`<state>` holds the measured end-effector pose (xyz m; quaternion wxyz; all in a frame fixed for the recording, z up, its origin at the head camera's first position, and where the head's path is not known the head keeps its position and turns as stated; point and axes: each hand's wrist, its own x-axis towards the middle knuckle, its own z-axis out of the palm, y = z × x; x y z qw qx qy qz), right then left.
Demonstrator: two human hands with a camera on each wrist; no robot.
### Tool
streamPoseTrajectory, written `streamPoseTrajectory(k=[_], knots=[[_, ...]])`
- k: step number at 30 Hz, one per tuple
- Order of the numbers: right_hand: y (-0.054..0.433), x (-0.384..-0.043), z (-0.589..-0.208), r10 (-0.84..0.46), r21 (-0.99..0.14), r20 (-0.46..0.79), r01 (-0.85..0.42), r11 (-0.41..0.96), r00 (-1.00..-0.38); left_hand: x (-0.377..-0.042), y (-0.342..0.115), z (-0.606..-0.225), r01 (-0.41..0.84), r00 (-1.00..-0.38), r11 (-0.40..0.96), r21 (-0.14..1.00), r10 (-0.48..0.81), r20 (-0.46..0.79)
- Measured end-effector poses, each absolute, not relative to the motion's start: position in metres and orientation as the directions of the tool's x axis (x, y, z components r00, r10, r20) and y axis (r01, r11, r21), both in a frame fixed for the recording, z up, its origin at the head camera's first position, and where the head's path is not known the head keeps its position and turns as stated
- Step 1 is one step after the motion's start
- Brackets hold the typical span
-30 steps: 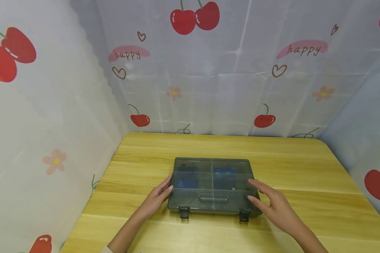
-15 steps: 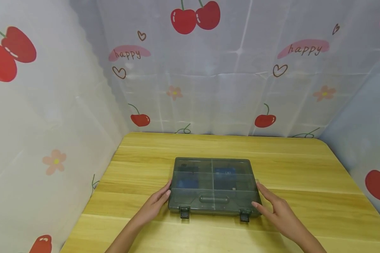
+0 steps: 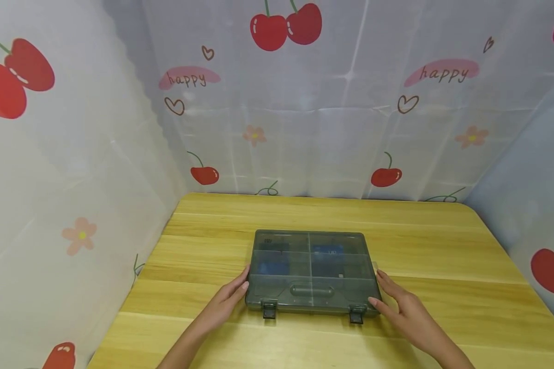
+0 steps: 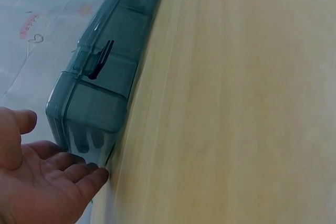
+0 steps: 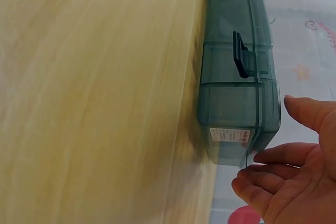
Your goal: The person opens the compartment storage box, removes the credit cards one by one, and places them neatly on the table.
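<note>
Here's the box (image 3: 311,269), flat on the worktop (image 3: 443,241), roughly midway between its left and right edges, short of the far edge. Left hand (image 3: 222,303) and right hand (image 3: 407,310) flank it, both grips released, fingers loosely extended at opposite ends, probably to steady it evenly. Latches (image 3: 269,310) jut out frontward, perhaps left unfastened.

Moved the right hand (image 3: 406,310) outward since one second ago, from over the lid (image 3: 283,290) to beside the box (image 5: 231,100), now having this box just left of it. Drew also the left hand (image 3: 222,304) slightly backward, along the box side just right of it.
</note>
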<state>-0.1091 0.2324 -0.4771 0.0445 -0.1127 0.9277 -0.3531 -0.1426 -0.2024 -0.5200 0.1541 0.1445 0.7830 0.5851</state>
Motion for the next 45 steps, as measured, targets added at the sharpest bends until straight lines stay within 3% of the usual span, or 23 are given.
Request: streamPoseTrajectory(k=[22, 45], knots=[[0.234, -0.106, -0.48, -0.249, -0.718, 0.037, -0.199, 0.667, -0.968, -0.137, -0.197, -0.516, 0.036, -0.935, 0.269, 0.963, 0.349, -0.063], [0.238, -0.1, -0.472, -0.231, -0.841, -0.072, -0.065, 0.536, -0.97, -0.128, -0.203, -0.507, 0.055, -0.944, 0.281, 0.958, 0.327, -0.042]])
